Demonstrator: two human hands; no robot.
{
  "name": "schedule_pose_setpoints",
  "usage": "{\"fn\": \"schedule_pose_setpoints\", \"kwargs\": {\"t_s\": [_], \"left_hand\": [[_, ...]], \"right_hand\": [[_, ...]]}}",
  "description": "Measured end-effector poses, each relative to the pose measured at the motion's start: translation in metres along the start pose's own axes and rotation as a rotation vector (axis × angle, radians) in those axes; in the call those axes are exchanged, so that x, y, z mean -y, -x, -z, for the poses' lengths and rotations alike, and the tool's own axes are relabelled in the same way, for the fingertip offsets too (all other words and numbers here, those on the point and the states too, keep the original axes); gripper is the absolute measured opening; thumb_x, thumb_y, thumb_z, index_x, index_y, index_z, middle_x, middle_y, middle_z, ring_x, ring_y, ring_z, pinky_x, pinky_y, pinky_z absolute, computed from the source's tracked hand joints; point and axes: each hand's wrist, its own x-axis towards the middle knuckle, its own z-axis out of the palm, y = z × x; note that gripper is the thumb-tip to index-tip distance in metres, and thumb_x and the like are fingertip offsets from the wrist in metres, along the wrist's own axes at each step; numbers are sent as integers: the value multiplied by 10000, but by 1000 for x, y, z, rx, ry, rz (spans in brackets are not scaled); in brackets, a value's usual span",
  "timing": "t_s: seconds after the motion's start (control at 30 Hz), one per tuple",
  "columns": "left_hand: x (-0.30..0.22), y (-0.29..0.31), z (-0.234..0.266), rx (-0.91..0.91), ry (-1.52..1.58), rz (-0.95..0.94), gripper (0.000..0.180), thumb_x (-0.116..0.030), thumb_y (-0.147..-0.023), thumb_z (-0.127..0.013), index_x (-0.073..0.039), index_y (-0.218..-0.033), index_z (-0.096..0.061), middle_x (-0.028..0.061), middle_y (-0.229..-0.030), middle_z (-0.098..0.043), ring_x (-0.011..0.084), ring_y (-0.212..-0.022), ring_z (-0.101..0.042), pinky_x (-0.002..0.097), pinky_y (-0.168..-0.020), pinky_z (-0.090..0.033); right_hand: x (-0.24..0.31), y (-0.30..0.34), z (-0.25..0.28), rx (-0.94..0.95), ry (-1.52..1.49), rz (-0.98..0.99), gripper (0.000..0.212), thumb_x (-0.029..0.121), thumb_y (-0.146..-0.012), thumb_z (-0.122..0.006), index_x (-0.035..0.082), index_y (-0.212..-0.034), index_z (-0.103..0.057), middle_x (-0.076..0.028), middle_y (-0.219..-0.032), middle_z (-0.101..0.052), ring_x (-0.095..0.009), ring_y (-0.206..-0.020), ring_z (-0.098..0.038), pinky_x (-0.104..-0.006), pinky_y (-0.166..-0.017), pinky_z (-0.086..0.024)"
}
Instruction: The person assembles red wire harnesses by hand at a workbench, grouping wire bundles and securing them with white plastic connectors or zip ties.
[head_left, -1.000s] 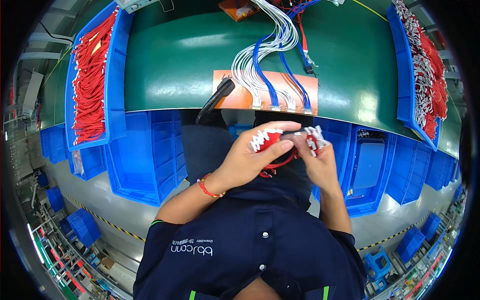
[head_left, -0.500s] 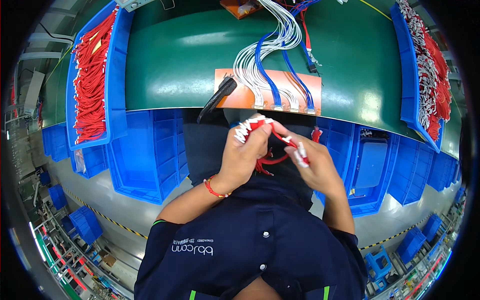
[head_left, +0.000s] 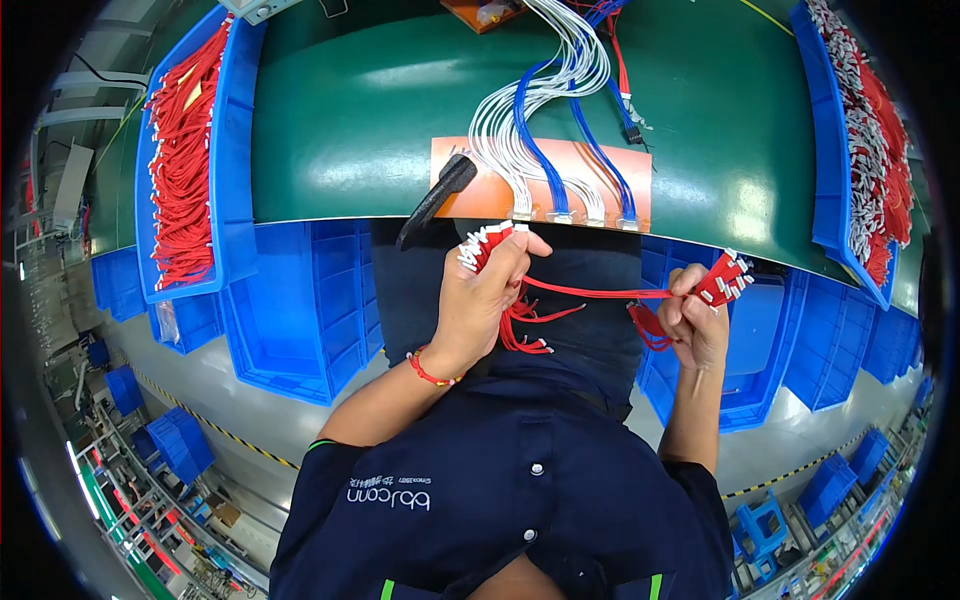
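We are holding a bundle of red wires [head_left: 585,292] in front of our body, just off the near edge of the green bench [head_left: 350,120], over our dark lap. Our left hand [head_left: 485,300] is gripping one end of the bundle, fingers curled tight around it, so that its white-tipped ends [head_left: 485,245] are fanning out above the fist, close to the bench edge. Our right hand [head_left: 695,320] is closing its grip on the other end, thumb and fingers pinched together, with more white-tipped ends [head_left: 728,277] sticking up to the right. Between the two hands one red strand is stretching nearly straight, while loose loops are hanging below each fist.

On the bench, at the middle of the near edge, an orange board [head_left: 545,185] is carrying white and blue wires [head_left: 545,110] that are running down to connectors along its near side. A black tool [head_left: 437,198] is lying tilted at the board's left end, overhanging the bench edge. A blue tray [head_left: 235,150] full of red wires is sitting at the left edge, and another blue tray [head_left: 812,130] with red and white wires at the right edge. Empty blue bins [head_left: 300,300] are standing below the bench.
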Motion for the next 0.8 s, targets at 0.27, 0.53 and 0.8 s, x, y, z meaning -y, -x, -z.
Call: {"fn": "schedule_pose_setpoints", "kwargs": {"t_s": [0.27,0.53,0.8], "left_hand": [[-3,-2,-2,-58,-81,-43,260,-150,-993,-509,37,-896,-662,-78,-606,-397,-8,-522,-296,206,-463,-204],[-7,-3,-2,-46,-70,-22,243,-131,-983,-515,31,-890,-671,-83,-592,-378,-5,-518,-284,213,-463,-190],[-7,-3,-3,-36,4,-19,266,-172,-990,-510,29,-939,-677,-53,-625,-457,5,-511,-327,195,-459,-241]], "right_hand": [[-14,-10,-7,321,-315,23,286,168,-931,-556,-71,-1082,-598,-161,-691,-631,-35,-351,-275,-215,-357,-217],[3,-9,-22,202,-366,21,368,117,-950,-502,-79,-1261,-519,-193,-923,-683,-12,-357,-285,-185,-353,-265],[10,-22,-68,-156,296,-57,265,182,-971,-537,-46,-990,-671,16,-531,-490,-20,-435,-352,-193,-428,-227]]}}
